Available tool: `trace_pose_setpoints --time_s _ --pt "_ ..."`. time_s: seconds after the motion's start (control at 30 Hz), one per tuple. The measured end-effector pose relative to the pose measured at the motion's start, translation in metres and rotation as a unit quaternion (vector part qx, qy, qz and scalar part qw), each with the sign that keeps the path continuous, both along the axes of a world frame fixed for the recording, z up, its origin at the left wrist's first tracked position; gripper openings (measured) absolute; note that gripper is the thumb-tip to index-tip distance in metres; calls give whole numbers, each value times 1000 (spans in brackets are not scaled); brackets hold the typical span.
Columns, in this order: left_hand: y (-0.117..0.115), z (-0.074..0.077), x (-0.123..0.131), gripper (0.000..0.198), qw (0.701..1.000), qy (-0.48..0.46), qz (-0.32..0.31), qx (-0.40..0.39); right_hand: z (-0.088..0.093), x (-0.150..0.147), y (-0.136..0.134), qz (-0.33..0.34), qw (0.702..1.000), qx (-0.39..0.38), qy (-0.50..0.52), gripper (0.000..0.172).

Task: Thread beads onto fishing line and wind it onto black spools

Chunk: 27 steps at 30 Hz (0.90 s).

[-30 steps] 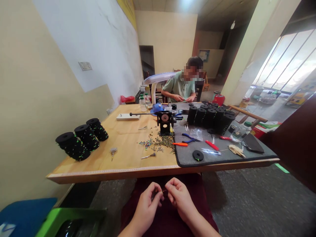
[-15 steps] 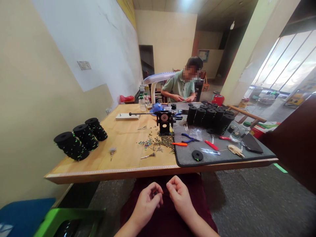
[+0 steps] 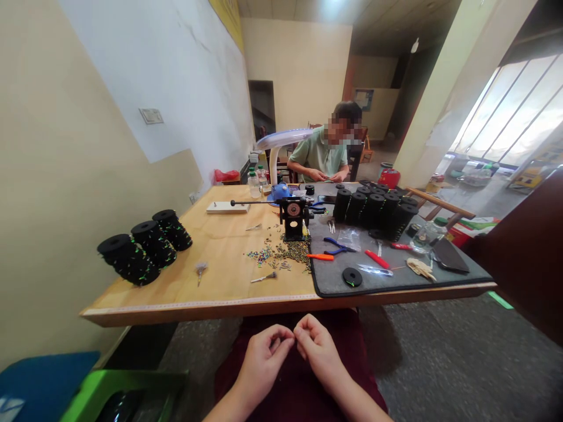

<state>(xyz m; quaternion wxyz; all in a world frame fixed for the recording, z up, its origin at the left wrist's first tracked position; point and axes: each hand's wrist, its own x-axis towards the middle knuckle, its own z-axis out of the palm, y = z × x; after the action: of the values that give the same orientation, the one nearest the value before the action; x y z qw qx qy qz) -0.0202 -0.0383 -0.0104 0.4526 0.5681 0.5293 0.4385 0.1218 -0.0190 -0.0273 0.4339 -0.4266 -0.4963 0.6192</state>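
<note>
Over my lap, just below the table edge, my left hand (image 3: 267, 358) and my right hand (image 3: 322, 353) meet at the fingertips. Both are closed in a pinch, thumb against forefinger. Whatever lies between the fingers is too small or hidden to name. Beyond them on the wooden table (image 3: 176, 281) lie a heap of small brass-coloured pieces (image 3: 294, 252) and a patch of coloured beads (image 3: 263, 255). A small brush-like tool (image 3: 264, 277) rests near the front edge. To its right is a flat black foam spool (image 3: 352, 277) with green on its rim.
A black winding device (image 3: 294, 220) with a long rod stands mid-table, a lamp (image 3: 281, 140) behind it. Black foam rolls (image 3: 124, 258) stand left, more (image 3: 375, 208) right. Blue-handled pliers (image 3: 336, 247) and silver snips (image 3: 375, 270) lie on the grey mat (image 3: 409, 275). A co-worker (image 3: 323, 152) sits opposite.
My hands have come together, closing the gap between their fingertips. The left fingers have drawn from a loose curl into a pinch; a small reddish thing seen there earlier is out of sight.
</note>
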Motion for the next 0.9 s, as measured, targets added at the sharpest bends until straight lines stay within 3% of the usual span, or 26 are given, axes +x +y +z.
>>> trace_pose_setpoints --time_s 0.1,0.27,0.47,0.6,0.73,0.8,0.9 --pt "3 0 -4 20 998 -50 29 -17 0 1 1 18 1000 -6 -8 31" --pt "5 1 -8 24 989 -126 47 -57 0 2 0 18 989 66 -129 12" --pt "11 -1 -10 36 970 -213 63 -101 4 1 -2 16 976 86 -201 8" --pt "19 -4 -12 33 941 -292 104 -138 7 3 -3 8 974 112 -199 11" --pt "30 -1 -21 16 881 -392 192 -184 4 7 -4 -7 977 109 -182 11" --pt "34 3 -30 17 858 -423 215 -196 3 7 -4 -21 985 84 -148 10" --pt "37 11 -49 23 859 -431 204 -188 3 6 -2 -30 997 6 -65 10"
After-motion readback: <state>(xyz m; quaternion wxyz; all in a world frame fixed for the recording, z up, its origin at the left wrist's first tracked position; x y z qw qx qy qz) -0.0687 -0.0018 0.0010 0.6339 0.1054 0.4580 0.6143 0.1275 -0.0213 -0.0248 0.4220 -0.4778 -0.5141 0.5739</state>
